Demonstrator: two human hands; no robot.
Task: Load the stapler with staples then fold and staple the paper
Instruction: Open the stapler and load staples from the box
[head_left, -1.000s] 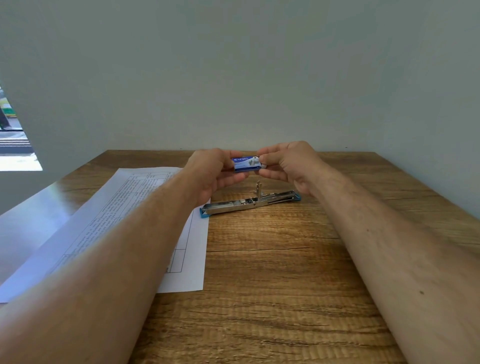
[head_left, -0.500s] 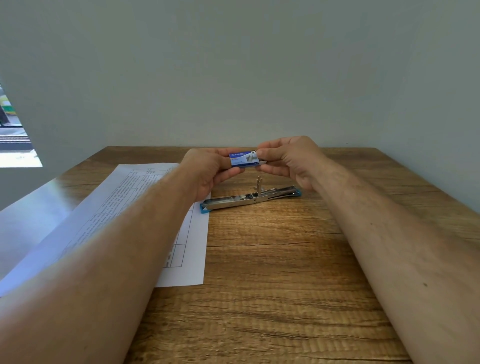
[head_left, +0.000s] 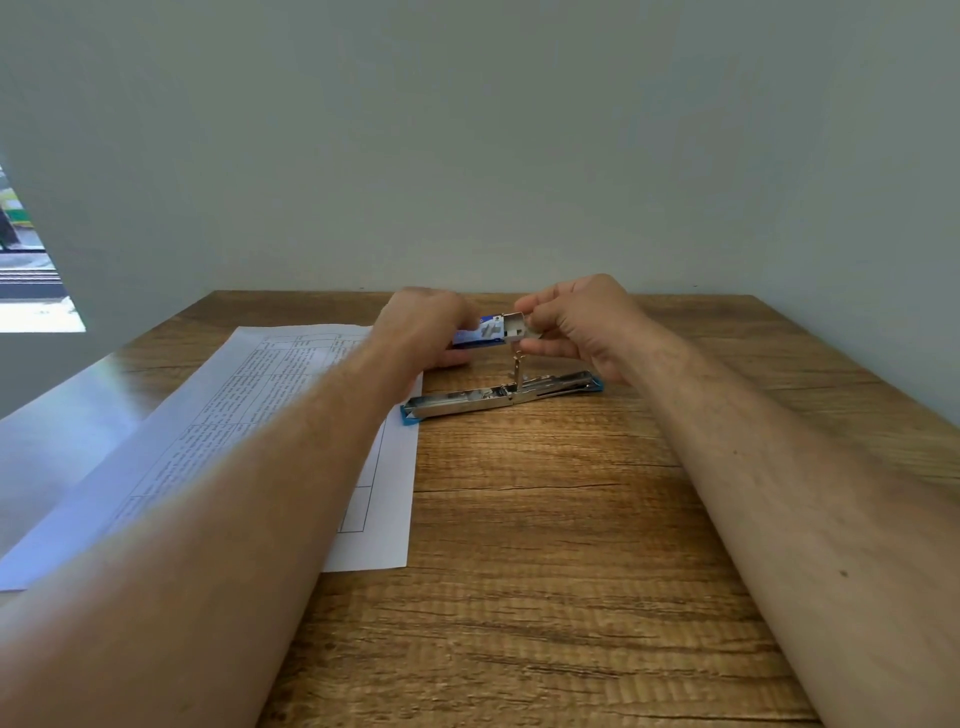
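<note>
Above the open stapler (head_left: 501, 396) | left hand (head_left: 423, 332) grips staple box (head_left: 480, 331), right hand (head_left: 582, 325) pinches its tray (head_left: 514, 326) | step: loading | next: lift out a strip | paper (head_left: 228, 415) flat on tabletop (head_left: 545, 519)

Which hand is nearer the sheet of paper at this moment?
Left. The left hand holds the blue staple box just above the paper's far right corner. The right hand pulls the box's inner tray, off to the right above the open stapler.

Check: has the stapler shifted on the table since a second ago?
No. The stapler lies opened flat, its left tip at the paper's right edge, as before. Any offset matches camera motion.
</note>
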